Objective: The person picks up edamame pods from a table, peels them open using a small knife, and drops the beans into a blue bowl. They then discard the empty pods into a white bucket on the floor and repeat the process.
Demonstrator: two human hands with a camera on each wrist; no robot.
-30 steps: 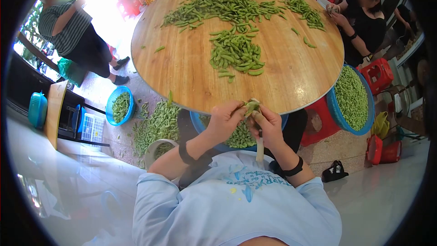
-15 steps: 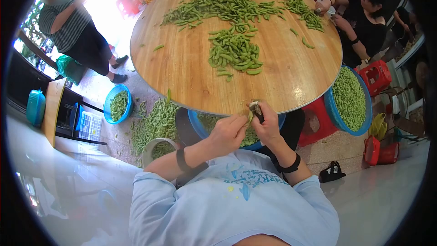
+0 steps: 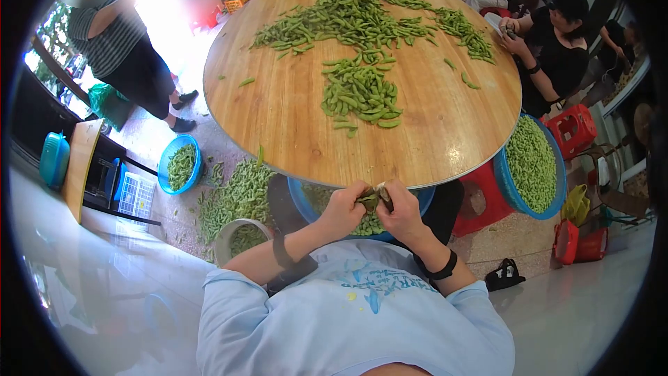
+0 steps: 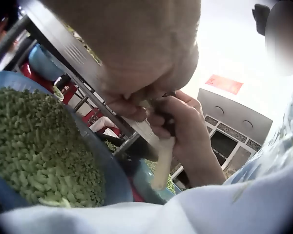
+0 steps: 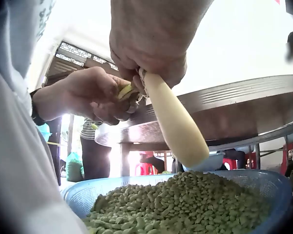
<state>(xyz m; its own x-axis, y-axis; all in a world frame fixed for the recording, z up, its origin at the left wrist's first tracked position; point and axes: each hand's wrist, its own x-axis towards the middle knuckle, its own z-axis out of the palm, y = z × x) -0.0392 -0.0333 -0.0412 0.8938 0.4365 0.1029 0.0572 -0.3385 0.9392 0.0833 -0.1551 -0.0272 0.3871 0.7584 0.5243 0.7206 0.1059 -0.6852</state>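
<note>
In the head view, my left hand (image 3: 339,214) and right hand (image 3: 401,216) meet just off the table's near edge. The left fingers pinch a green bean pod (image 5: 125,91), largely covered by both hands. My right hand grips a tool with a smooth cream handle (image 5: 178,122) that slants down out of the fist; its working end is hidden among the fingers. Below the hands, a blue plastic basin (image 5: 78,196) holds a heap of shelled green beans (image 5: 185,202). Piles of whole pods (image 3: 358,90) lie on the round wooden table (image 3: 445,146).
A second blue basin (image 3: 559,198) of shelled beans stands on the right beside red stools (image 3: 570,129). On the left floor are scattered pods (image 3: 240,191), a white bucket (image 3: 223,244) and a blue basin (image 3: 197,174). A person in black (image 3: 557,56) sits at the table's right.
My hands moved apart slightly around the middle frame, then came back together over the basin. The tool's handle turned out of sight in the head view, and the table appears slightly lower.
</note>
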